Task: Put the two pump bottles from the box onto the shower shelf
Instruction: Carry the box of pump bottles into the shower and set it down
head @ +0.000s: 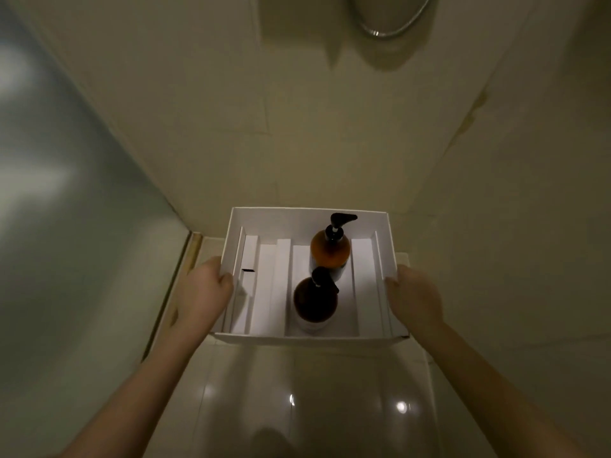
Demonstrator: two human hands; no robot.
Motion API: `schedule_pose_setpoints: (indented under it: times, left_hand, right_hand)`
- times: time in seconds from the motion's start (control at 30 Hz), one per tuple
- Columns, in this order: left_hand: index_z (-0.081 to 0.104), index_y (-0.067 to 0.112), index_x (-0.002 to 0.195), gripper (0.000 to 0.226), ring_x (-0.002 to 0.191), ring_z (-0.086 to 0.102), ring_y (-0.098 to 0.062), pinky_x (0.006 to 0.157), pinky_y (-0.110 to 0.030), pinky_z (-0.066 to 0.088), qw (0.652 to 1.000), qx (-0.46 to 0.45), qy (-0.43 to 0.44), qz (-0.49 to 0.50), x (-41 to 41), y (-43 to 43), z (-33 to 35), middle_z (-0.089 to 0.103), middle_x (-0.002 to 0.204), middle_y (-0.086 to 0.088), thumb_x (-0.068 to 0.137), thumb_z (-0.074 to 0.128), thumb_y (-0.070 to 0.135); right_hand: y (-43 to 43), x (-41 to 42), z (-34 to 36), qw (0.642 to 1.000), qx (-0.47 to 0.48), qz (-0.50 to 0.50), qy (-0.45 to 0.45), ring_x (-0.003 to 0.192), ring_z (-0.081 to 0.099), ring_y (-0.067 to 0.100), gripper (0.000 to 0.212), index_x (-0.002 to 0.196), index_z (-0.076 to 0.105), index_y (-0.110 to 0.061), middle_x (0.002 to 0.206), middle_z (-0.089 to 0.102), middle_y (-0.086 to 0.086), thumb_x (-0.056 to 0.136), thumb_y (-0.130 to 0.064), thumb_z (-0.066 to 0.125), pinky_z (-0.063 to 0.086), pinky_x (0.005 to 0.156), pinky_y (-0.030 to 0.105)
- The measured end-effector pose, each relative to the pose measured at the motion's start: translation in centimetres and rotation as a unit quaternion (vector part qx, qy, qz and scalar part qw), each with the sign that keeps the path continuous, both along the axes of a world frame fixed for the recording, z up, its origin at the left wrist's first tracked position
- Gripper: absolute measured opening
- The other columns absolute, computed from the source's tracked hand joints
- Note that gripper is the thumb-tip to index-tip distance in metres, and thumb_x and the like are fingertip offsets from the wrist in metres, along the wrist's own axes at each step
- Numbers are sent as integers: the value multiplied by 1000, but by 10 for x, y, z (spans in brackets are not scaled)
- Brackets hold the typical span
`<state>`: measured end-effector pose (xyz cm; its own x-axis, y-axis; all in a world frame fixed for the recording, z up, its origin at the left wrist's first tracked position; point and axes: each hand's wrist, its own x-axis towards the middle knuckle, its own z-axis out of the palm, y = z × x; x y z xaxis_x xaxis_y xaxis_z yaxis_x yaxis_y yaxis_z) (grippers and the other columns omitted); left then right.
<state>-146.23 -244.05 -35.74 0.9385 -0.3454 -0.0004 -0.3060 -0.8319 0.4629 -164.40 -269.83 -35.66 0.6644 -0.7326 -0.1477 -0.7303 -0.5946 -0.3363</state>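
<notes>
An open white box (pixel 307 216) with cardboard dividers is held between both hands in front of me. My left hand (pixel 205 289) grips its left wall and my right hand (pixel 415 294) grips its right wall. Two amber pump bottles with black pumps stand upright in the middle compartment: the far bottle (pixel 330 251) and the darker near bottle (pixel 315 302), close together. A pale ledge (pixel 401 257), possibly the shower shelf, shows just behind the box against the wall.
A frosted glass panel (pixel 66 209) stands on the left, tiled walls ahead and on the right. A chrome shower hose loop (pixel 393 28) hangs high on the wall. Glossy tiled floor (pixel 314 401) lies below the box.
</notes>
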Motion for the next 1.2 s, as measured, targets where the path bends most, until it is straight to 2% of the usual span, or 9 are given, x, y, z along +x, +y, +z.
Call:
schedule_pose_setpoints:
  times: [0.07,0.2,0.33,0.5,0.63,0.73,0.9,1.1,1.2]
  left_hand:
    - [54,5,75,5,68,58,-39,52,-29,28,1000,4,2,6,1,0,-40,63,74,-23,80,54,7]
    - [58,2,81,8,73,61,-40,57,-34,41,1000,9,18,-2,3,-1,-124,65,78,-23,81,54,8]
    - [59,-2,86,12,76,61,-41,63,-40,48,999,23,33,-3,6,-1,-206,66,81,-25,82,55,9]
    - [59,1,83,9,72,61,-42,57,-33,36,999,41,18,2,8,0,-300,65,76,-25,82,57,10]
    - [60,1,83,9,71,61,-42,56,-33,36,998,49,27,4,6,2,-358,65,76,-25,82,57,9]
    - [59,1,86,10,76,61,-44,59,-37,40,998,61,32,10,7,5,-394,65,80,-27,82,56,10]
    - [58,1,86,10,76,60,-43,58,-33,35,997,56,47,12,6,7,-444,65,81,-27,83,55,11]
    - [56,4,80,6,71,60,-42,56,-31,33,997,41,56,24,2,4,-480,64,76,-23,82,55,9]
    - [57,5,81,6,70,60,-42,55,-31,32,997,40,50,33,0,2,-493,65,74,-22,82,54,10]
  right_hand:
    - [1,0,-39,1000,8,2,-6,85,61,28,25,105,60,-4,98,66,14,96,-20,43,35,64,25]
    - [2,1,-124,1000,26,-1,-6,80,61,26,24,106,59,-6,95,67,13,97,-21,42,38,61,25]
    - [4,2,-206,999,49,-14,-14,67,53,16,23,94,61,-8,89,67,10,97,-22,43,32,51,22]
    - [5,4,-300,997,74,-15,-15,75,59,21,23,97,61,-6,90,65,10,97,-21,43,41,62,25]
    - [7,3,-360,996,91,-19,-3,77,61,25,23,89,58,-6,86,64,11,96,-21,43,40,60,26]
    - [11,4,-396,995,99,-17,-1,72,58,22,21,85,57,-9,83,63,9,96,-21,43,38,59,26]
    - [12,7,-440,996,88,-19,15,70,53,19,22,88,57,-8,86,63,9,97,-23,43,37,61,25]
    - [14,7,-470,996,80,-27,20,75,61,25,22,85,56,-9,81,62,8,97,-22,42,41,60,27]
    - [17,3,-481,997,66,-28,25,75,61,26,24,94,59,-5,87,66,12,97,-20,41,42,61,29]
